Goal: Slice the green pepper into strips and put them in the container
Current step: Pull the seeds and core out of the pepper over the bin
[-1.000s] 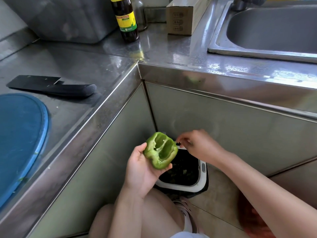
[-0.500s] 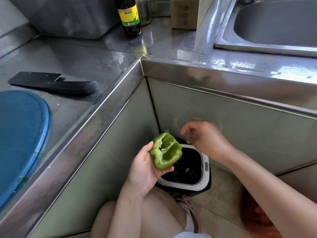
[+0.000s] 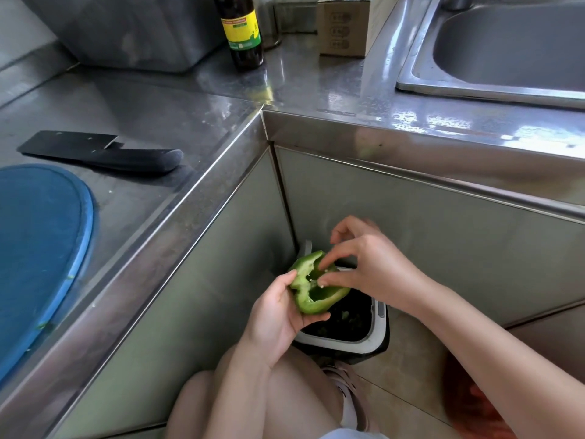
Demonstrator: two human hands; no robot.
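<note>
My left hand (image 3: 278, 312) grips a halved green pepper (image 3: 311, 293), its hollow cut side facing up, over a small white-rimmed bin (image 3: 354, 327) on the floor. My right hand (image 3: 364, 264) reaches into the pepper's hollow, and its curled fingertips touch the pale ribs inside. A black knife (image 3: 104, 152) lies on the steel counter at the left, beside a blue cutting board (image 3: 34, 248). No container for strips is in view.
The steel counter (image 3: 177, 122) wraps round a corner above the bin. A dark bottle (image 3: 242, 33), a cardboard box (image 3: 346, 26) and a grey tub (image 3: 126, 30) stand at the back. A sink (image 3: 512, 49) lies at the upper right. My knees are below.
My right hand moved from beside the bin's far edge back to the pepper, and its fingers are now inside the hollow. The left hand kept hold of the pepper.
</note>
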